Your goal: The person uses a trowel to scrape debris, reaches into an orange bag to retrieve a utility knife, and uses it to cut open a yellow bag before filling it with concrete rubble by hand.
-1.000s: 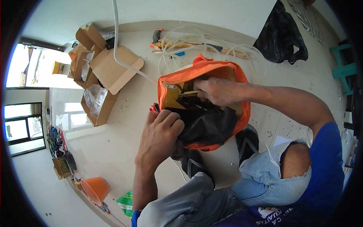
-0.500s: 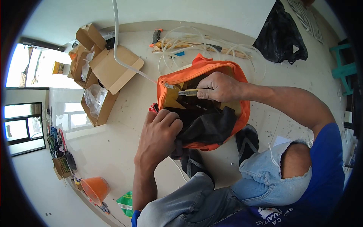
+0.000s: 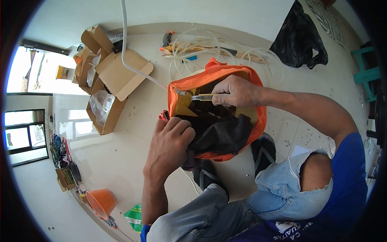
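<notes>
An open orange tool bag (image 3: 201, 80) with a yellow lining sits on the pale floor in front of my knees. My left hand (image 3: 169, 145) grips the bag's near rim together with a black cloth (image 3: 223, 135) that hangs over the edge. My right hand (image 3: 236, 90) is above the bag's mouth, closed on a slim tool with a yellow handle and metal tip (image 3: 201, 97) that points left, just over the dark contents of the bag.
Open cardboard boxes (image 3: 113, 76) lie to the left, with a white hose (image 3: 125, 48) running over them. Coiled clear tubing (image 3: 209, 46) lies by the wall behind the bag. A black plastic bag (image 3: 300, 38) is at the back right, an orange bucket (image 3: 101, 201) at lower left.
My right hand has lifted out of the bag with the yellow-handled tool and moved slightly up and right. My left hand has stayed on the rim.
</notes>
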The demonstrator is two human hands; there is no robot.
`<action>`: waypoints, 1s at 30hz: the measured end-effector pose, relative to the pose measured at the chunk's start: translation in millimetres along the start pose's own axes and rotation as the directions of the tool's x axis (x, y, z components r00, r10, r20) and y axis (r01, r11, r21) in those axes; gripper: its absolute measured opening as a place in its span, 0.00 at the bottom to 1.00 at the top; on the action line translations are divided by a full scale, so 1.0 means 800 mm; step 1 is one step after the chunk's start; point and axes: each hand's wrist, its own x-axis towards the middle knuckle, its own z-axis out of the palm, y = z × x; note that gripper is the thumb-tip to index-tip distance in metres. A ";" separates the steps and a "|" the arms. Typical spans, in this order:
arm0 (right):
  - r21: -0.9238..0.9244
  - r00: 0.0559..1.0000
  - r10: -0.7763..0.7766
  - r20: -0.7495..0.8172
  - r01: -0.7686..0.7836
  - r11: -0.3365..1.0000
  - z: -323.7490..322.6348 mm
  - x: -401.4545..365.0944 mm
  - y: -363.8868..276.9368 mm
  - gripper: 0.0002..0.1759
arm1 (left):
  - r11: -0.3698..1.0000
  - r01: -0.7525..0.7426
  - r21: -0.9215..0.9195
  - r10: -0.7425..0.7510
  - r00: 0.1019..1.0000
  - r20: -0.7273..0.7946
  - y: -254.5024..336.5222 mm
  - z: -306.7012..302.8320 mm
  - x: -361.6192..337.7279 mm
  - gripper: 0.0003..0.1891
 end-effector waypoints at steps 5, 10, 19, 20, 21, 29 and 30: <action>0.094 0.998 0.043 0.055 -0.048 0.994 0.001 0.005 0.007 0.24 | 1.000 0.005 -0.001 -0.005 1.000 0.008 -0.001 0.000 0.000 0.12; -0.020 0.990 0.135 -0.033 -0.136 0.991 0.008 0.005 -0.019 0.33 | 1.000 0.011 -0.008 -0.011 1.000 0.016 0.000 -0.001 0.001 0.12; 0.019 0.989 0.145 -0.040 -0.144 0.989 0.006 0.005 -0.009 0.29 | 1.000 0.006 -0.006 -0.006 1.000 0.012 -0.003 0.000 0.000 0.12; 0.009 0.988 0.149 -0.038 -0.149 0.989 0.006 0.005 -0.008 0.28 | 1.000 0.008 -0.006 -0.007 1.000 0.011 -0.003 0.000 0.000 0.12; 0.000 0.987 0.154 -0.036 -0.155 0.988 0.005 0.004 -0.007 0.28 | 1.000 0.009 -0.007 -0.009 1.000 0.012 -0.003 0.001 -0.001 0.12; -0.143 0.956 0.185 -0.229 -0.221 0.965 -0.002 0.011 -0.005 0.30 | 1.000 0.025 -0.013 -0.025 1.000 -0.012 0.000 0.002 0.001 0.12; -0.165 0.954 0.175 -0.243 -0.218 0.962 -0.003 0.012 -0.001 0.31 | 1.000 0.020 -0.009 -0.020 1.000 -0.003 -0.001 0.002 0.000 0.13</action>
